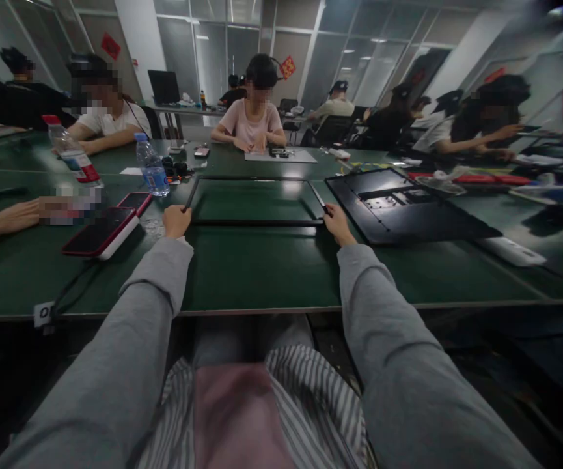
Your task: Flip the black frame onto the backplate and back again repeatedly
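A thin black rectangular frame (256,223), hollow in the middle, is held level over the green table (261,280). My left hand (177,221) grips its left side near the front corner, fingers closed round the bar. On the opposite side, my right hand (338,225) is closed on the right bar near the front corner. Whether the frame touches the tabletop I cannot tell. Just right of my right hand lies a large black panel (408,221) with a recess and some parts showing in it.
Left of my left hand are a red-edged phone (100,231) on a white block, a second phone (136,202), and two water bottles (152,166). A co-worker's hand (15,215) rests at far left. Across sits a person (256,124). A white power strip (513,251) lies right.
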`<state>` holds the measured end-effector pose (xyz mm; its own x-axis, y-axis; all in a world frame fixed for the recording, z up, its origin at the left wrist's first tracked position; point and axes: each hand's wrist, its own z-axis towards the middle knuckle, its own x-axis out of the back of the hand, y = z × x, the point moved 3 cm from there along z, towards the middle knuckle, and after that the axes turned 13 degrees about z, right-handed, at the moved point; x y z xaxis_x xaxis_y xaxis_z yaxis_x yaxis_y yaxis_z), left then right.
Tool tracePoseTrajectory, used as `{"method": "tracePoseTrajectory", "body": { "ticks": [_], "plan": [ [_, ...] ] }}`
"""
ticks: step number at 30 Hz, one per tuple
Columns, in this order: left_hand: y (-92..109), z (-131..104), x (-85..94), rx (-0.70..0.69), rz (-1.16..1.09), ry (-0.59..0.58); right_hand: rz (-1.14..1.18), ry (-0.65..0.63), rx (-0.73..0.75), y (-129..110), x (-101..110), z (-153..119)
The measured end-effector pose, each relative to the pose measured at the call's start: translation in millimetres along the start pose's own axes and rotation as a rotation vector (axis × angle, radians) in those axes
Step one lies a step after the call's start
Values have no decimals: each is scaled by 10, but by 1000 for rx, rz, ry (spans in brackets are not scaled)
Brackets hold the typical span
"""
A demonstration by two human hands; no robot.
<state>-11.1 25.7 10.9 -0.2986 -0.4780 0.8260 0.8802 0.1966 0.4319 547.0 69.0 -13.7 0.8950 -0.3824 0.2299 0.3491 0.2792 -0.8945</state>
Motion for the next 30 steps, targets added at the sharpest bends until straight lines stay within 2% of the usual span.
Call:
{"method": "tracePoseTrajectory", "body": {
  "ticks": [7, 22, 25, 30],
  "plan": [
    [72, -37, -38, -101, 157, -59, -51, 38, -52, 99, 66, 27],
    [109, -41, -50, -75, 43, -21, -262, 60, -79, 40, 78, -21],
    [167, -43, -48, -65, -4, -63, -255, 63, -66, 42, 90, -4],
    [363, -68, -48, -238, -67, -175, -268, 80, -53, 40, 110, -11]
  ]
}}
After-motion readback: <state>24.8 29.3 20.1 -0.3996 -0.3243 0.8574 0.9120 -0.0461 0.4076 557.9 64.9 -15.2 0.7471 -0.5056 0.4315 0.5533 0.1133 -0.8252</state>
